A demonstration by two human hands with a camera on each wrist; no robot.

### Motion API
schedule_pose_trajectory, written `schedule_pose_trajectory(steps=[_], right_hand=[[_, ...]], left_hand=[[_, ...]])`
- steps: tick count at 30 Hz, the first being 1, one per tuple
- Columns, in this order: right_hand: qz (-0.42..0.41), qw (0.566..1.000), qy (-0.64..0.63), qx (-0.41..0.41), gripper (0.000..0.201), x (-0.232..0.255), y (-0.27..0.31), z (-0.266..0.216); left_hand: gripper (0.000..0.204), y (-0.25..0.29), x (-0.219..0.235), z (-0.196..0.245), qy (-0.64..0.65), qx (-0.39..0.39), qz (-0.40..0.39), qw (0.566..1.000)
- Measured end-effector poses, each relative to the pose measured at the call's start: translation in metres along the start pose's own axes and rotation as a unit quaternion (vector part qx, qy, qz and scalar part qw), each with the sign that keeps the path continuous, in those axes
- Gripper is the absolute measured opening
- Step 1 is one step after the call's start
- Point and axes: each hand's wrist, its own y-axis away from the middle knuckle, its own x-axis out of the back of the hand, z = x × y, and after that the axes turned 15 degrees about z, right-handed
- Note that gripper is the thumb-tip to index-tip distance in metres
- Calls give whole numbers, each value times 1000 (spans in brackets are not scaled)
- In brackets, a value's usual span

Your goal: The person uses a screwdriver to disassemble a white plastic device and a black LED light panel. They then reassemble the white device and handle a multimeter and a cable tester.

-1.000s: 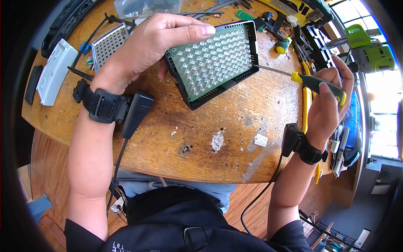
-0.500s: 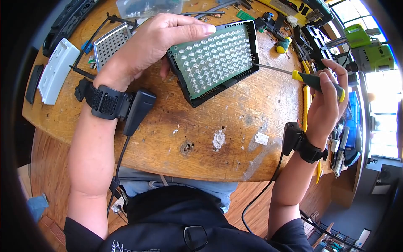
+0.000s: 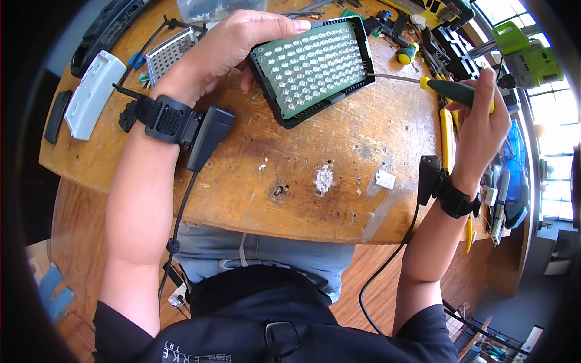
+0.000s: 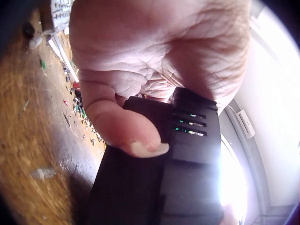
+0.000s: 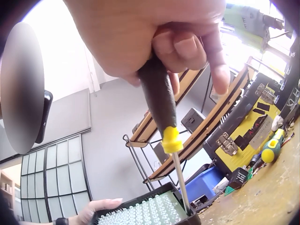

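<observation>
My left hand grips an LED light panel, thumb along its top edge and fingers underneath. Clear bulbs in rows cover its green circuit board, framed by a black plastic housing that shows vent slots in the left wrist view. The panel is held tilted over the bench. In my right hand is a screwdriver with a dark green and yellow handle, the fingers curled around it. Its metal shaft reaches the inner right edge of the housing, beside the board; the very tip is hidden there.
On the wooden bench, a perforated metal plate and a white plastic casing lie at left. Another screwdriver, a green drill and cluttered tools stand at right. A small white piece lies near the front edge.
My right hand has shifted its hold: fingers that were spread around the screwdriver handle now wrap its end. The shaft stays at the housing's right edge. The whole head view has shifted slightly.
</observation>
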Motion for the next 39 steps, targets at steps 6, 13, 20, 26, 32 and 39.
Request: schedule_pose_trajectory(steps=[6, 13, 20, 26, 32, 39], right_hand=[[-46, 996, -66, 45, 29, 8, -2, -4], [42, 995, 36, 79, 60, -2, -1, 3], [29, 992, 1, 124, 35, -3, -3, 3], [11, 994, -75, 74, 31, -1, 4, -3], [35, 998, -38, 25, 26, -3, 0, -1], [47, 995, -72, 55, 31, -6, 1, -3]], left_hand=[[51, -1, 3, -2, 1, 19, -11, 1000], [42, -3, 4, -3, 20, 22, -47, 998], [41, -3, 4, 0, 22, 23, -36, 999], [41, -3, 5, -1, 10, 20, -38, 999], [44, 0, 2, 8, 3, 30, -33, 999], [43, -1, 3, 5, 16, 49, -18, 998]])
